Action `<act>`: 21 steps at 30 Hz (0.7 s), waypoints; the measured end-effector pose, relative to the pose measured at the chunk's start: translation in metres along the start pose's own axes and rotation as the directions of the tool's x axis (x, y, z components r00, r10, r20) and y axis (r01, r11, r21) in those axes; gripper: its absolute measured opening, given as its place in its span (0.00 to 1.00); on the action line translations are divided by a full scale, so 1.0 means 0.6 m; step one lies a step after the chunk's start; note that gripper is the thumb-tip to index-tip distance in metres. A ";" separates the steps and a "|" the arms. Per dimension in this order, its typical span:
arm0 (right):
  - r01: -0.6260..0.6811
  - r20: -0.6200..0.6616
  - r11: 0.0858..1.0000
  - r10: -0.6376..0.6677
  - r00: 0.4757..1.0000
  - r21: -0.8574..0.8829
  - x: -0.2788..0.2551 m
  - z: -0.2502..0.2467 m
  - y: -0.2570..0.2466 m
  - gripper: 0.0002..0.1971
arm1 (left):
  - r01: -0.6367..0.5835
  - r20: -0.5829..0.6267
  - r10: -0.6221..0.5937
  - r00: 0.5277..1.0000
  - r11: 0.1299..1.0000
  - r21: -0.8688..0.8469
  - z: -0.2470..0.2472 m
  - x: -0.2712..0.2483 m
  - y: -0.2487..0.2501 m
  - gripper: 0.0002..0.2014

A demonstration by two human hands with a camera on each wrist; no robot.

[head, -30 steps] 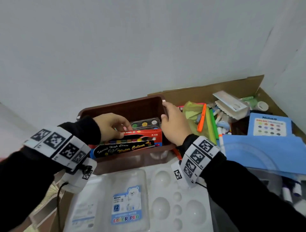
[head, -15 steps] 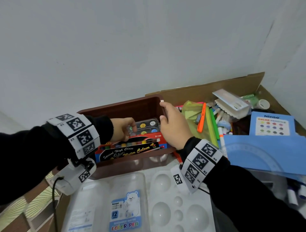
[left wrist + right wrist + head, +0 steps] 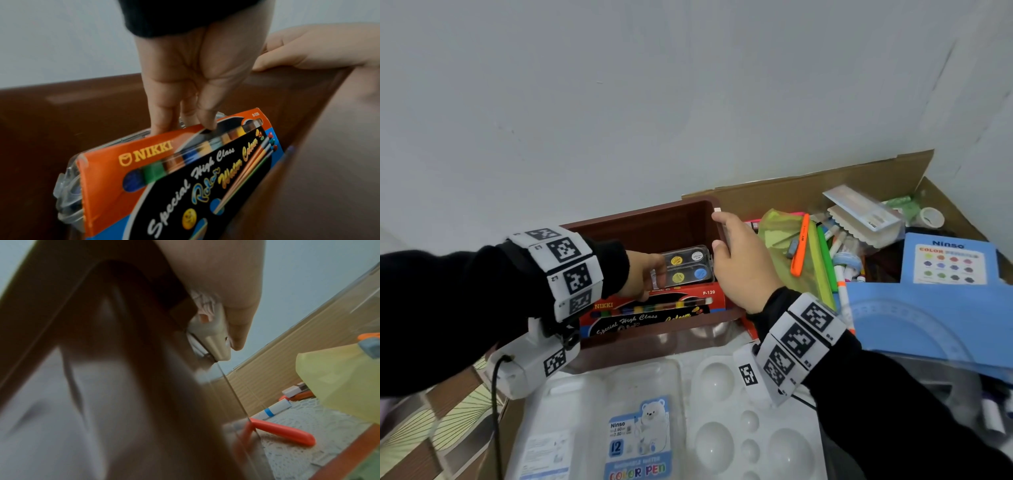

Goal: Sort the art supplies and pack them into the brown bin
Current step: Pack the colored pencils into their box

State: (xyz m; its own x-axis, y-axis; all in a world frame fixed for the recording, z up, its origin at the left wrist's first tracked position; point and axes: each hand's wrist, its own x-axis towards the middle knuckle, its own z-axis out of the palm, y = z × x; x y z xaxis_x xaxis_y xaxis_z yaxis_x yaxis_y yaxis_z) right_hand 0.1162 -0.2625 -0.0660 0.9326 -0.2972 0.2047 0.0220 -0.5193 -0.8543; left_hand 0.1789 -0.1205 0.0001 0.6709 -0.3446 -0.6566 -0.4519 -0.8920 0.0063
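Head view showed our left hand (image 3: 642,274) inside the brown bin (image 3: 640,222), fingers pinching the clear paint case (image 3: 688,267) behind the red watercolor box (image 3: 185,170). Our right hand (image 3: 743,263) gripped the bin's right wall, thumb inside. Both paint sets stood in the bin.

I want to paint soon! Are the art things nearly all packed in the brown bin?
Not yet. Done: the red watercolour box stands in the brown bin. In hand: the left hand touches the clear paint palette case while the right hand grips the rim. Left: markers, the white mixing palette and the colour pen case.
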 end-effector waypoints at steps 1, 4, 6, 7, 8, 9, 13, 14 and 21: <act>0.000 0.000 1.000 0.000 1.000 0.001 0.000 0.000 0.000 0.22 | -0.004 0.002 0.004 1.000 1.000 0.011 0.001 0.000 0.000 0.13; 0.002 0.002 1.000 -0.002 1.000 0.000 0.000 0.001 0.001 0.21 | -0.008 0.020 0.007 1.000 0.999 0.034 0.006 0.000 -0.003 0.13; 0.002 0.006 1.000 -0.002 1.000 0.003 0.000 0.001 0.001 0.21 | -0.008 0.050 0.007 0.999 1.000 0.012 0.008 -0.002 -0.005 0.14; 0.002 0.007 1.000 -0.002 1.000 0.008 -0.001 0.001 0.001 0.21 | -0.008 0.075 0.009 0.997 1.000 -0.009 0.007 -0.003 -0.004 0.15; 0.001 0.007 1.000 -0.001 1.000 0.013 -0.001 0.002 0.001 0.21 | -0.009 0.101 0.012 0.995 1.000 -0.026 0.006 -0.006 -0.002 0.15; 0.001 0.007 1.000 -0.001 1.000 0.018 -0.001 0.001 0.001 0.21 | -0.010 0.119 0.013 0.993 0.999 -0.031 0.005 -0.008 0.001 0.16; -0.006 -0.004 1.000 0.006 1.000 0.016 -0.002 0.001 0.001 0.21 | -0.022 0.091 0.017 0.996 0.998 0.056 0.002 -0.011 0.007 0.20; -0.006 -0.007 1.000 0.007 1.000 0.016 -0.002 0.001 0.001 0.21 | -0.020 0.083 0.013 0.996 0.997 0.080 0.004 -0.012 0.008 0.21; -0.013 -0.009 1.000 0.013 1.000 0.018 -0.001 0.002 0.003 0.20 | -0.010 0.135 -0.018 0.991 0.979 0.205 0.017 -0.011 0.010 0.29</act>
State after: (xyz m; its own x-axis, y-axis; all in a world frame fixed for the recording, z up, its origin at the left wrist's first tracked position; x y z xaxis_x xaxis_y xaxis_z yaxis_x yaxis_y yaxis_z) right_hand 0.1162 -0.2620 -0.0683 0.9295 -0.3113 0.1977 0.0163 -0.5011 -0.8653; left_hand 0.1655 -0.1204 -0.0031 0.5939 -0.2857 -0.7521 -0.5694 -0.8097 -0.1421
